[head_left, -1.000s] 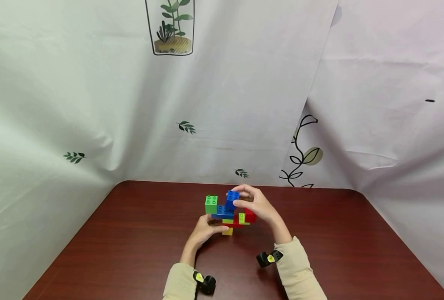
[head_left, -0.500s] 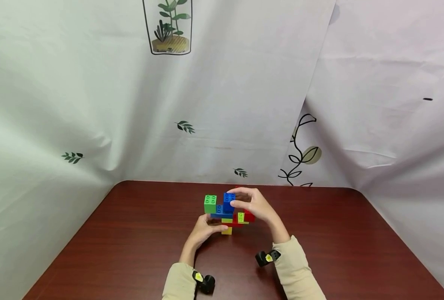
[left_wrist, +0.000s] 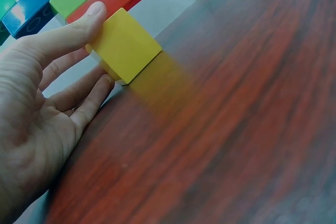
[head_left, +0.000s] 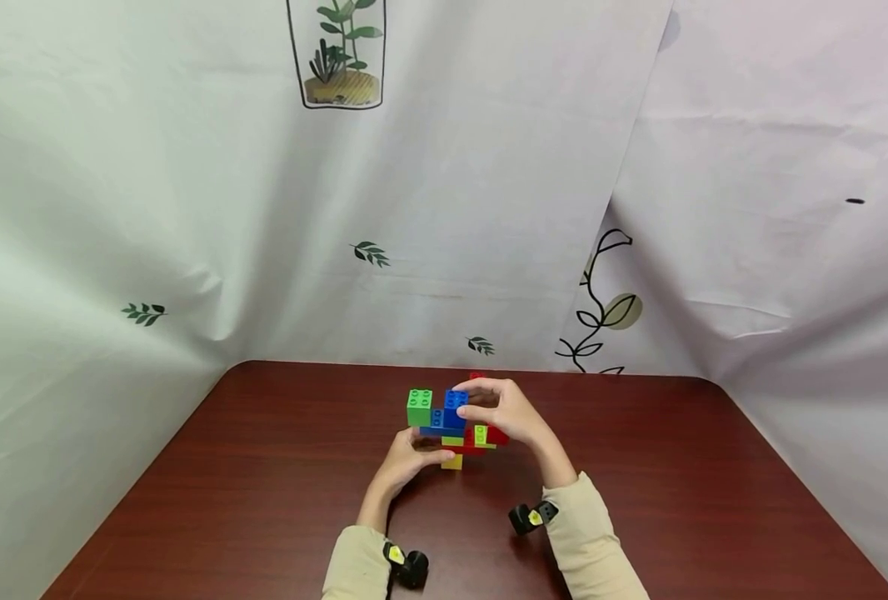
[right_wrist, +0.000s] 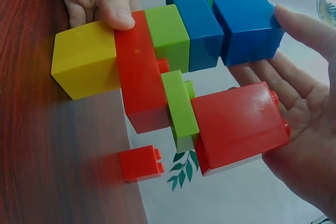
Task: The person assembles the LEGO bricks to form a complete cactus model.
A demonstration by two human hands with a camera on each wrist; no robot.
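Note:
A toy brick stack stands upright on its yellow base brick [left_wrist: 128,45]. My left hand [head_left: 402,462] grips it low down, thumb on the long red brick [right_wrist: 137,72] and fingers behind. Above come a lime brick [right_wrist: 169,34] and a long blue brick [right_wrist: 197,27], which bears a green brick [head_left: 419,408] at its left end. My right hand [head_left: 513,408] pinches a square blue brick [right_wrist: 249,30] at the long blue brick's right end; a thin gap shows in the right wrist view. A flat lime piece [right_wrist: 179,111] and a large red brick [right_wrist: 239,127] sit on the right.
A loose red brick [right_wrist: 140,163] lies on the table behind the stack, mostly hidden by my right hand in the head view. The brown table [head_left: 264,500] ends at a white printed curtain [head_left: 444,208] at the back. Each wrist wears a small camera.
My right hand has moved slightly left and then down, and the square blue brick with it. The loose red brick has come into sight behind the hand. My left hand keeps its grip.

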